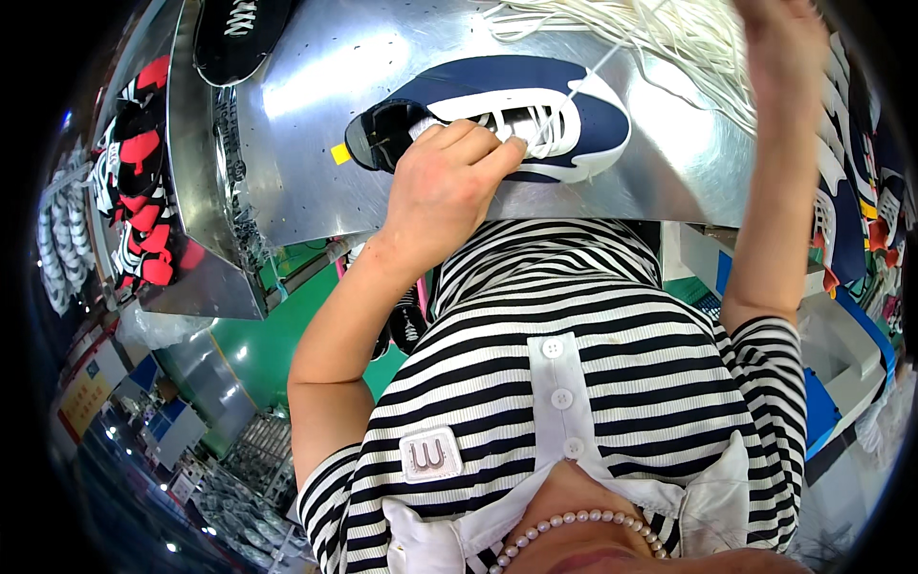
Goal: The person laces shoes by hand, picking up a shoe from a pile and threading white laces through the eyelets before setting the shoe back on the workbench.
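A navy and white sneaker (488, 75) lies on its sole on the metal table, toe to the right and dark heel opening to the left. White shoelace (547, 134) crosses its front eyelets, and one strand rises from there toward the upper right. My left hand (449, 177) is closed on the near side of the sneaker's lacing, with thumb and fingertips beside the laces. My right hand (786, 53) is raised at the upper right, near a heap of loose white laces (660, 38). Its fingers are blurred and partly cut off, so whether it holds the strand is unclear.
A black shoe (239, 43) stands at the table's far left. Red, black and white shoes (143, 191) hang or stack beyond the left edge. More navy sneakers (841, 220) line the right side. The metal table (306, 191) ends just before my body.
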Motion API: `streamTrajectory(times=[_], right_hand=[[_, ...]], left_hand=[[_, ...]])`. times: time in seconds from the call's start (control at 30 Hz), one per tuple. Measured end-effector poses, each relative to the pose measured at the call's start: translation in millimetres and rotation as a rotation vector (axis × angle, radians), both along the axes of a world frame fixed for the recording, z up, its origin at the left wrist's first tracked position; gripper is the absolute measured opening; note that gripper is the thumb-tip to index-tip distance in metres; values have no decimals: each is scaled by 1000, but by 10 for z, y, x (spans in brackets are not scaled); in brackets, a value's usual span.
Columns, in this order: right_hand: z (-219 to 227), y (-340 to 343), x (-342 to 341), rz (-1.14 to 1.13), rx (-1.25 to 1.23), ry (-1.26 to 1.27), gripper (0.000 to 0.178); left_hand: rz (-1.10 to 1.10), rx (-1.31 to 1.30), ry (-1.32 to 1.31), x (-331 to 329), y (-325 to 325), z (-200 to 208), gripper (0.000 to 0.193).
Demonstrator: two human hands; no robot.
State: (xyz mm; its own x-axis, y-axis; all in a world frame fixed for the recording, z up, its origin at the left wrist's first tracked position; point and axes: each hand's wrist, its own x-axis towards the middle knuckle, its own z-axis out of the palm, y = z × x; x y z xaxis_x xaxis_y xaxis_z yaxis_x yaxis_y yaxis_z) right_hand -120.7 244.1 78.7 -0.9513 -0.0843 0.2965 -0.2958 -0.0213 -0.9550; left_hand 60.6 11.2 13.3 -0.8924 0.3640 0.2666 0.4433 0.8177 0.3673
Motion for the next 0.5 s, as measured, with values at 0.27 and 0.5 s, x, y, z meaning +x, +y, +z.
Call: streamTrajectory(times=[0.27, 0.5], right_hand=[[-920, -706, 779, 371, -62, -346, 17], [-1012, -1011, 803, 387, 190, -180, 15]], left_hand=[[275, 141, -205, 89, -9, 123, 43], [622, 573, -489, 128, -38, 43, 74]])
